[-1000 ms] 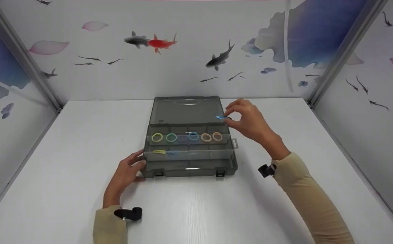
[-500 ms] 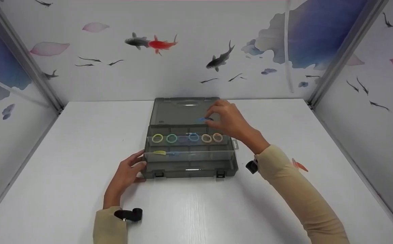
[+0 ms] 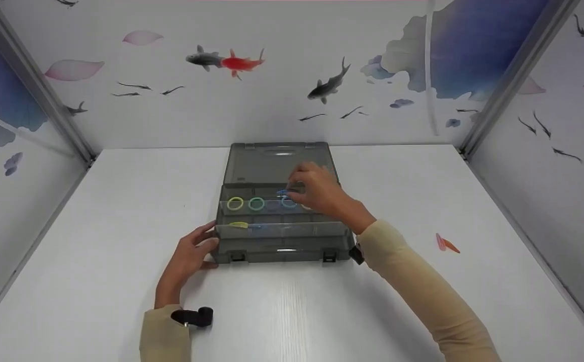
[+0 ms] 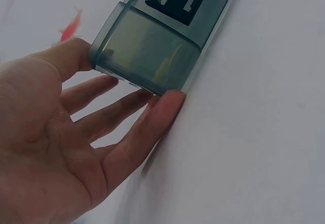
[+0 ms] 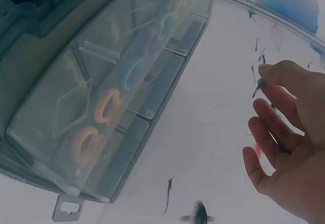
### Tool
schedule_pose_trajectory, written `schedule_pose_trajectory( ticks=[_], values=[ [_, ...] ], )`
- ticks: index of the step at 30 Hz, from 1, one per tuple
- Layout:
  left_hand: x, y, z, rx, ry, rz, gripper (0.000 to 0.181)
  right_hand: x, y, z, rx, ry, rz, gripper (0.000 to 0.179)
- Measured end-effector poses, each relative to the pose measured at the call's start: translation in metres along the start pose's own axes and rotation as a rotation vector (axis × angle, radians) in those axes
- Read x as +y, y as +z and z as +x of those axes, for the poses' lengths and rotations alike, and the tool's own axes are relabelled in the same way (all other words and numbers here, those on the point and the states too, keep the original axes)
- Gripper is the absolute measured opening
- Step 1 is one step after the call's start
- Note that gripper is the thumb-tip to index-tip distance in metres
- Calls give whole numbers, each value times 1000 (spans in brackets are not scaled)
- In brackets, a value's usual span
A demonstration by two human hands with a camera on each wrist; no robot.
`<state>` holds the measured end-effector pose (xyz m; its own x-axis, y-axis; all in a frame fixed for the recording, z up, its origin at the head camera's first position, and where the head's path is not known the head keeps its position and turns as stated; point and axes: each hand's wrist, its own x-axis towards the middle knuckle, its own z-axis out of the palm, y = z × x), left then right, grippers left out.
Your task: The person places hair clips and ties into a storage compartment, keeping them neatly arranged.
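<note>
A grey translucent compartment box [image 3: 271, 255] lies with its lid [image 3: 259, 166] folded back. My left hand [image 3: 187, 254] rests its extended fingers against the box's left end; in the left wrist view, the fingertips touch the end wall. Over the rear compartments, my right hand [image 3: 317, 188] pinches a small blue hair clip [image 3: 281, 193] between thumb and index finger. Ring-shaped hair ties stand in the back row, among them a yellow one [image 3: 228, 203], a teal one [image 3: 249, 203] and an orange one [image 5: 99, 107]. The middle row holds a yellow hair clip [image 3: 238, 225] and a blue one beside it.
On the white table [image 3: 271, 322], right of the box, lie a pink hair clip [image 3: 440, 242] and an orange hair clip [image 3: 451, 245]. White panels [image 3: 281, 115] printed with fish enclose the table at the back and sides.
My right hand has moved left and down with the blue hair clip, from beside the lid to over the rear compartments. The pink and orange clips have come into view. My left hand stays put.
</note>
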<state>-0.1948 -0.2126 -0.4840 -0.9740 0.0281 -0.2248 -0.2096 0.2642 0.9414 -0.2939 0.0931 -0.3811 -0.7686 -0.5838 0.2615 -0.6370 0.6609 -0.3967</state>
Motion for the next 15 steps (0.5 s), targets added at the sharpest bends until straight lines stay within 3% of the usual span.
schedule_pose_trajectory(
  ticks=[15],
  values=[
    [-1,-1,0,6,6,-18,55,3,50,8,-81,100,51,12]
  ],
)
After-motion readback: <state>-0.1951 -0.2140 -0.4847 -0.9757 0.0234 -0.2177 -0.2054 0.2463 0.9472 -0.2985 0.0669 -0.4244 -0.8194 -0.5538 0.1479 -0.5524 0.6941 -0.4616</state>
